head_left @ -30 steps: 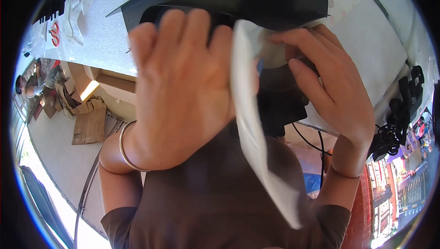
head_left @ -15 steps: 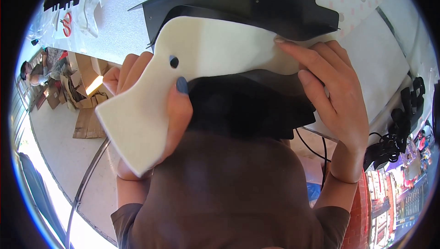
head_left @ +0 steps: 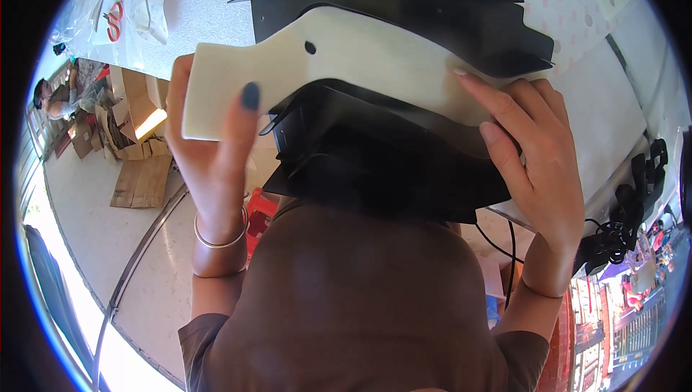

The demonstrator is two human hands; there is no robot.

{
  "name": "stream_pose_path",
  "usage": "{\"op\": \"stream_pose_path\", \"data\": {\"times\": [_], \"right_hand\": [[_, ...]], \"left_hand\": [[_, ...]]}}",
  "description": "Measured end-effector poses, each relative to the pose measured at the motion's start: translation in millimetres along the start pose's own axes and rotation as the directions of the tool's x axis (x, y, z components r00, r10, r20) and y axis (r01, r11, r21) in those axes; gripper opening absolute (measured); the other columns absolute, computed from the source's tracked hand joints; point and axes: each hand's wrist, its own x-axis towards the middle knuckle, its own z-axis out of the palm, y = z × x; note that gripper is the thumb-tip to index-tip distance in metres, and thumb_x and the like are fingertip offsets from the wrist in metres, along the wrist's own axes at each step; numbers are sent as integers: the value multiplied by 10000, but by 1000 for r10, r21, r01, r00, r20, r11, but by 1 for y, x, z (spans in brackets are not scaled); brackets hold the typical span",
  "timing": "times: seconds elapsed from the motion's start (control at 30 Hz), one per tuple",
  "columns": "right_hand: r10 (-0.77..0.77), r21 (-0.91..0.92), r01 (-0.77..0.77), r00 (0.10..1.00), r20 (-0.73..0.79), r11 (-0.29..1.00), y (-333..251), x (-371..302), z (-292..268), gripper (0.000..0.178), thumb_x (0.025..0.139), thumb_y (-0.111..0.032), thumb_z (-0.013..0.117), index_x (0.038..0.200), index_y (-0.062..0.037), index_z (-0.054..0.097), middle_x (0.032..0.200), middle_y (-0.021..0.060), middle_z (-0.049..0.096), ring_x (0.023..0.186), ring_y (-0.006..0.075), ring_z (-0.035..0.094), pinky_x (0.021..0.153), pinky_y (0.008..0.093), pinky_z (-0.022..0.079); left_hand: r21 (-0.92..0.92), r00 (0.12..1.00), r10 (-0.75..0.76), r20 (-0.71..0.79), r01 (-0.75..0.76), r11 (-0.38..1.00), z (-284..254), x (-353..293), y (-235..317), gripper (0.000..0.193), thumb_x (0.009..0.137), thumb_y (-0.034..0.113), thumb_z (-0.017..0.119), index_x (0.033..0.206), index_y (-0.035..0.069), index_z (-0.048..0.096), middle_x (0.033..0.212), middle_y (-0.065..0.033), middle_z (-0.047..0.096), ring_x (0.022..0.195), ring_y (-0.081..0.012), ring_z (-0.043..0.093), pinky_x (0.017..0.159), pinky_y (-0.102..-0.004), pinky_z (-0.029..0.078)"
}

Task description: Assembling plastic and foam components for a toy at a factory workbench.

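A white, curved felt-like pad (head_left: 360, 47) with one small hole lies over a black, sheet-like curved part (head_left: 404, 2). My left hand (head_left: 216, 150) is closed on the pad's wide left end, thumb on top and fingers behind it. That end sticks out past the black part. At the other end, my right hand (head_left: 537, 147) pinches the pad and the black part's edge: the index fingertip rests on the pad, the thumb lies lower down, and the other fingers curl at the edge. More of the black part (head_left: 389, 175) extends toward my body.
A white table covering (head_left: 209, 10) lies beneath, with red-handled scissors (head_left: 114, 20) on a plastic bag. Cardboard boxes (head_left: 140, 183) and a seated person (head_left: 54, 100) are at left. A red stool (head_left: 259, 222) is below the table; black cables (head_left: 613, 237) hang at right.
My left hand has swung the pad's left end upward and away from my body, to a nearly level position. The black part shifted slightly right. My right hand stays at the right end.
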Motion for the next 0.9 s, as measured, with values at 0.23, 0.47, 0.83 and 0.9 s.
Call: {"op": "stream_pose_path", "data": {"times": [0.23,0.47,0.83,0.9], "right_hand": [[-126,80,131,990,-68,988,-42,12,-8,348,776,35,532,1105,-27,628,879,119,578,778,297,539,711,364,428],[-41,124,30,995,93,992,-66,60,18,412,779,93,472,1150,-54,573,962,154,620,789,353,595,684,368,483],[6,-12,-4,972,235,1000,-72,83,26,445,775,99,445,1158,-74,587,998,168,624,868,354,603,746,375,482],[35,-66,-17,959,282,998,-74,86,24,450,771,95,455,1165,-76,589,1024,167,618,923,348,598,772,364,475]], "left_hand": [[-428,976,-176,127,214,878,-15,3,-19,298,868,156,543,1076,-57,549,989,-76,595,951,-117,538,891,-239,378],[-172,996,-69,54,77,982,-13,4,-38,158,838,151,653,927,22,634,728,15,576,716,-81,446,814,-255,292],[5,962,-110,248,113,994,-20,3,-54,168,823,135,661,975,70,632,754,33,618,599,-80,434,759,-286,263],[34,941,-108,320,103,994,-26,4,-50,181,823,149,672,988,84,633,781,33,621,601,-74,433,749,-286,263]]}}
